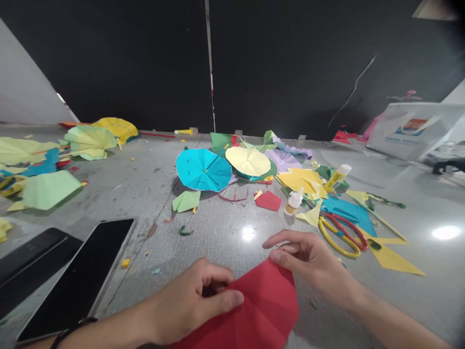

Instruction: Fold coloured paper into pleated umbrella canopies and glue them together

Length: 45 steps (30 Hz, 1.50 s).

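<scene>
A creased sheet of red paper (pixel 259 310) with a rounded, angular outline lies low in the head view, its bottom part cut off by the frame edge. My left hand (pixel 196 300) grips its left side, thumb on top and fingers curled beneath. At the paper's top right corner, my right hand (pixel 308 261) pinches the edge between thumb and fingers, with the index finger stretched out above. Beyond the hands are a blue paper umbrella (pixel 203 169), a pale yellow paper disc (pixel 248 161) and a small red paper piece (pixel 268 200).
To the right lie scissors with red and yellow handles (pixel 343 235), a small white glue bottle (pixel 293 202), a glue stick (pixel 337 178) and yellow paper scraps (pixel 395 257). Two phones, one a silver-edged phone (pixel 80 276), rest at left. Behind stands a dark wall (pixel 138 63).
</scene>
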Available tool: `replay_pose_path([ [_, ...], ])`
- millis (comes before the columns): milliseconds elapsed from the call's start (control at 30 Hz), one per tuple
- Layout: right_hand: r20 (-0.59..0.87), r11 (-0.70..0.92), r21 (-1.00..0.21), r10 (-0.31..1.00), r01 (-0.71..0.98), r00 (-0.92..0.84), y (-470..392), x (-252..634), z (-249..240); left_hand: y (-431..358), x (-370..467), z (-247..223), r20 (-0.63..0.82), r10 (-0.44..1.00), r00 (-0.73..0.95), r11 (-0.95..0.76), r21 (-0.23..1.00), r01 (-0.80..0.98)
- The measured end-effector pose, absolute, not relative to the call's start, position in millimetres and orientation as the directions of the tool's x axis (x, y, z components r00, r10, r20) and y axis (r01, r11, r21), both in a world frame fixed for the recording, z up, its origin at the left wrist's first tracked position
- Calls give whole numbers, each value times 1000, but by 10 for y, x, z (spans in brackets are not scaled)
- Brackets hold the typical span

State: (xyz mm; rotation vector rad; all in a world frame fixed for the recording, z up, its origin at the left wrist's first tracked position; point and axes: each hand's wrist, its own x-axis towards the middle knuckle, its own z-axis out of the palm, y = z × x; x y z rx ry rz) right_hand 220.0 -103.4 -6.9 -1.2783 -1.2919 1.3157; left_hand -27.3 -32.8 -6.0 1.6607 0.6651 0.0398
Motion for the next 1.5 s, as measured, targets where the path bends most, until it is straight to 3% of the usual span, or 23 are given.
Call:
replay_pose_path([
  [200, -166, -174, -984, 967, -25, -194, -1075, 2223, -92, -365, -264, -132, -284, 528, 800, -23, 937, 348],
  [367, -34, -75, -988, 961, -136, -276, -1101, 2138, -112, -378, -255, -187, -241, 681, 692, 85, 964, 252],
  [667, -83, -111, -982, 980, -153, -180, -1065, 2049, -205, -388, -262, -205, -319, 628, 710, 235, 947, 218],
  [933, -68, -68, -998, 995, -5, -69, -1098, 1993, -232, -395, -253, -223, -280, 696, 661, 222, 960, 173],
  [1067, 74, 43, -973, 989, 227, 129, -1170, 1987, -329, -407, -243, -152, -305, 671, 676, 215, 953, 215],
  [1200, 190, 133, -945, 967, 298, 171, -1255, 1993, -463, -434, -238, -129, -332, 648, 685, 301, 938, 170],
  [1267, 307, 229, -886, 941, 404, 141, -1261, 1998, -449, -436, -237, -154, -383, 587, 714, 414, 899, 142],
  [1333, 462, 412, -781, 887, 469, -10, -1243, 2015, -380, -425, -238, -190, -418, 527, 740, 533, 841, 96],
  [1433, 663, 704, -548, 695, 452, -278, -1209, 2071, -276, -390, -237, -231, -412, 450, 792, 671, 742, 5],
  [1500, 691, 771, -407, 611, 490, -387, -1205, 2116, -247, -370, -236, -240, -378, 432, 819, 716, 695, -57],
])
